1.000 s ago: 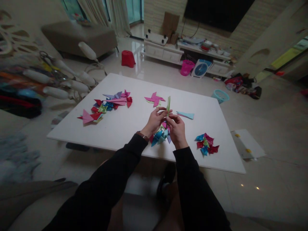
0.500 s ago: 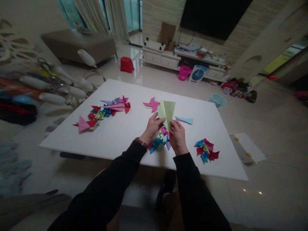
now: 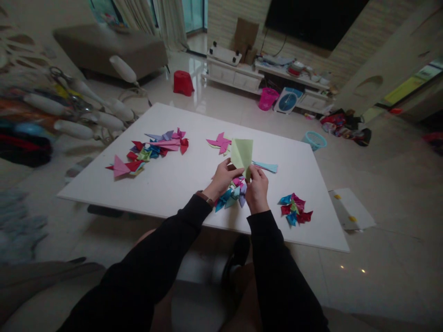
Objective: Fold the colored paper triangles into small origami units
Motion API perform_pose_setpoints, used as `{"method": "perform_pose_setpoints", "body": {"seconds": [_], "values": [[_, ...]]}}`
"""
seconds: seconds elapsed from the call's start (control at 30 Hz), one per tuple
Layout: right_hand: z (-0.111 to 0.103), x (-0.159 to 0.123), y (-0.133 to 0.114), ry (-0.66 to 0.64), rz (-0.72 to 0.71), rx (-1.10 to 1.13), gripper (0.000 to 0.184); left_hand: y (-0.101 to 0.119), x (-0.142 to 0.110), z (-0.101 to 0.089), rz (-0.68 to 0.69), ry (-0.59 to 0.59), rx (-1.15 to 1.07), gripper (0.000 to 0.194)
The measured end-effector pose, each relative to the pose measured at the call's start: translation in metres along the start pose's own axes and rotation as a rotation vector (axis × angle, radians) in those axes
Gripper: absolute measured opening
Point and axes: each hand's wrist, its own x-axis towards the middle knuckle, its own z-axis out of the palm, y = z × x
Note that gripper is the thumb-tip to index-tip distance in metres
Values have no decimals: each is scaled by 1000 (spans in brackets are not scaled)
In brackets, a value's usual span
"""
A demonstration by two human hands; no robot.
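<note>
Between my two hands, above the white table [image 3: 187, 184], I hold a pale green sheet of folded paper [image 3: 242, 153] with creases across it. My left hand [image 3: 224, 179] pinches its lower left part between thumb and fingers. At the lower right corner, my right hand [image 3: 257, 188] is closed on the same paper. Directly beneath my hands lies a cluster of folded paper pieces [image 3: 228, 197] in blue, teal, purple and pink, partly covered by them. Just behind the paper sits a pink pinwheel-shaped fold [image 3: 220, 143]. A light blue folded strip [image 3: 266, 166] lies right of it.
Several colourful origami pieces [image 3: 152, 150] are heaped on the table's left side. Another group of shiny folded pieces [image 3: 296, 210] lies near the right edge. Beyond the table stand a red stool [image 3: 183, 83], a pink bin [image 3: 267, 98] and a blue basket [image 3: 314, 140].
The green paper's upper part has changed from a narrow wedge to a broader, squarer outline. My left hand has shifted slightly right, closer to my right hand. The whole view has tilted a little.
</note>
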Motion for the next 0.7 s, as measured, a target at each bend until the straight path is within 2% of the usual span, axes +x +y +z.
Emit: {"method": "perform_pose_setpoints", "body": {"seconds": [0.23,0.43,0.53,0.7], "values": [[2,-7,-10,-114,-3,-59,31,-3,7,-1,-6,30,-33,38],[2,-7,-9,-177,-41,-102,32,-7,10,0,46,35,-29,32],[1,-7,-9,-164,-47,-106,34,-7,10,0,31,32,-30,37],[1,-8,-9,-152,5,-51,37,-2,6,-2,6,39,-26,59]]}}
